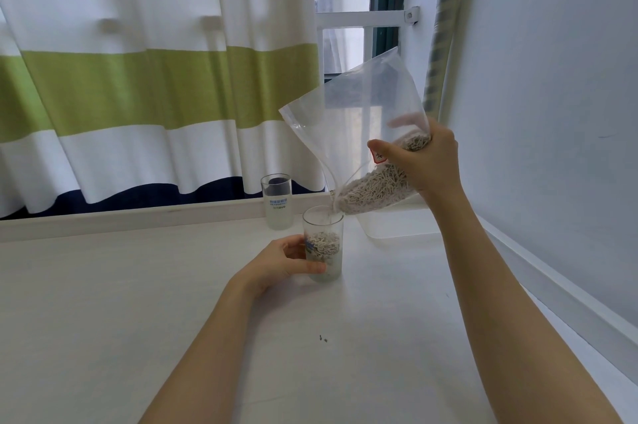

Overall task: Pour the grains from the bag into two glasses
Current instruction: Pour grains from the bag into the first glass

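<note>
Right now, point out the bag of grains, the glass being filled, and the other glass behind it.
bag of grains (374, 189), head view, on the grain-filled lower part.
glass being filled (329, 252), head view, on its side wall at the grains.
other glass (277, 213), head view, on its frosted wall below the print.

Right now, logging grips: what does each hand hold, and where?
Left hand grips the near glass by its side; right hand holds the tilted bag near its bottom.

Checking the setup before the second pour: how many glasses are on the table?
2: near glass held by the left hand, under the bag; far glass behind it.
</note>
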Motion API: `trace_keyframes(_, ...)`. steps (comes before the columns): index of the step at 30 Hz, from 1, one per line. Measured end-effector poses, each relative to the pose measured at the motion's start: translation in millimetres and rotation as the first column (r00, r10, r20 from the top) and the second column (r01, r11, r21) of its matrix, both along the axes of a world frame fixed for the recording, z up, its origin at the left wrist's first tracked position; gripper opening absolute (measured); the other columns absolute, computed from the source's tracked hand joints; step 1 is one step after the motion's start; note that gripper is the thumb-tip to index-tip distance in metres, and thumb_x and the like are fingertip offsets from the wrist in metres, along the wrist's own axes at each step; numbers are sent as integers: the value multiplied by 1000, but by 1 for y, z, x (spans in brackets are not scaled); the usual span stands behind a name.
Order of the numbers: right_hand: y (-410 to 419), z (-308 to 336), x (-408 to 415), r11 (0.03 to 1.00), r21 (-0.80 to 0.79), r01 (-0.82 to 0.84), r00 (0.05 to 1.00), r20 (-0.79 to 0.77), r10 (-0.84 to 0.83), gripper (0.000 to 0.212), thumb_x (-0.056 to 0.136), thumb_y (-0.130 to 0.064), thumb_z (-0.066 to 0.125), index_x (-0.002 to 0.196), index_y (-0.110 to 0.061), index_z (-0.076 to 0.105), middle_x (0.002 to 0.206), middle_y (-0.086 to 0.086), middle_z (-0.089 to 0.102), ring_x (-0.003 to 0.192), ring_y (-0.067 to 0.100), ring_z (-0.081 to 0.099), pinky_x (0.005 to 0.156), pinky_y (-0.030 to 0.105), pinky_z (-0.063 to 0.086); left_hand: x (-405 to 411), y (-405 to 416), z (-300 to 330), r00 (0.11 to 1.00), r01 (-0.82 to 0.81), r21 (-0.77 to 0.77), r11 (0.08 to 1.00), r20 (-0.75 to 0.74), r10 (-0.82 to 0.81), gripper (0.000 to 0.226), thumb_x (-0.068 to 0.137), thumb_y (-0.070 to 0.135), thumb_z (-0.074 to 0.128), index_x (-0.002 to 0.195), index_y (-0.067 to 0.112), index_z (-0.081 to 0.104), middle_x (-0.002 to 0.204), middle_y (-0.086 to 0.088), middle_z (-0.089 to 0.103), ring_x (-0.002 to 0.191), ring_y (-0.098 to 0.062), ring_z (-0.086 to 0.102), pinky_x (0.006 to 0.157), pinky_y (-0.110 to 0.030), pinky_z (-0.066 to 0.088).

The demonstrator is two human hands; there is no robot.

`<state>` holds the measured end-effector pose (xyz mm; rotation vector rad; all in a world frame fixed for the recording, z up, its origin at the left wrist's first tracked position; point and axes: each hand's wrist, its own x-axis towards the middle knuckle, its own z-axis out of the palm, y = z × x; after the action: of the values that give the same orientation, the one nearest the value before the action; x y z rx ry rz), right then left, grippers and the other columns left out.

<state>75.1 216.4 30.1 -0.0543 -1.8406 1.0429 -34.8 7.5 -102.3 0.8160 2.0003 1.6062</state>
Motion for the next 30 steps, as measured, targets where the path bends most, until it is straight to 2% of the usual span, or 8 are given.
trace_keyframes(3,0,0,-1,1000,7,3,1000,-5,-3,35,63,-32,85,89,-17,66,64,7,64,68,22,64,77,31,51,0,0,-1,1000,-1,5,1000,-3,1,56,58,13,82,112,18,66,108,-2,72,106,-16,66,93,-25,48)
trace_keyframes(7,0,0,-2,1000,7,-4,1000,-4,4,33,63,-31,86,87,-18,66,57,-11,58,68,17,60,77,33,51,-1,0,-2,1000,2,3,1000,-1,-2,60,58,15,83,115,17,65,110,-2,72,107,-15,66,95,-26,47)
trace_keyframes(11,1,-1,-3,1000,11,-10,1000,-11,10,34,63,-34,85,86,-21,65,46,-15,58,71,17,64,84,38,53,-2,0,-2,1000,8,2,1000,0,-8,61,56,18,85,114,20,66,110,-1,72,107,-15,66,96,-27,46)
trace_keyframes(14,1,0,-2,1000,17,-10,1000,-10,10,33,63,-35,85,86,-23,65,51,-12,60,76,20,66,87,40,52,-1,0,-2,1000,11,4,1000,-2,-11,64,53,21,85,114,20,66,109,0,72,106,-14,66,95,-26,47)
trace_keyframes(19,-2,1,-1,1000,13,14,1000,-11,-14,32,63,-33,86,85,-22,65,57,-9,60,71,17,63,81,36,54,-2,0,-2,1000,7,2,1000,-2,-7,64,53,21,85,114,20,66,109,-1,72,108,-16,65,97,-27,47)
trace_keyframes(24,-2,1,-2,999,-7,31,999,-12,-31,33,62,-35,86,85,-21,67,73,1,67,79,23,66,80,40,55,-2,0,-3,1000,10,-2,1000,-3,-10,68,51,25,86,115,19,66,110,-2,72,107,-16,65,98,-29,46)
trace_keyframes(28,-2,1,-2,999,-19,37,999,0,-38,33,62,-36,85,86,-23,66,75,7,70,77,24,68,79,40,55,-1,0,-2,1000,11,-4,1000,2,-11,61,57,17,84,115,19,65,109,-1,72,106,-14,66,96,-27,46)
trace_keyframes(30,-3,2,-1,999,-21,35,999,-5,-35,33,62,-37,85,86,-24,65,75,5,70,77,23,68,78,39,55,-1,0,-2,1000,12,-6,1000,0,-12,62,56,18,84,115,20,66,109,0,72,106,-14,66,96,-27,46)
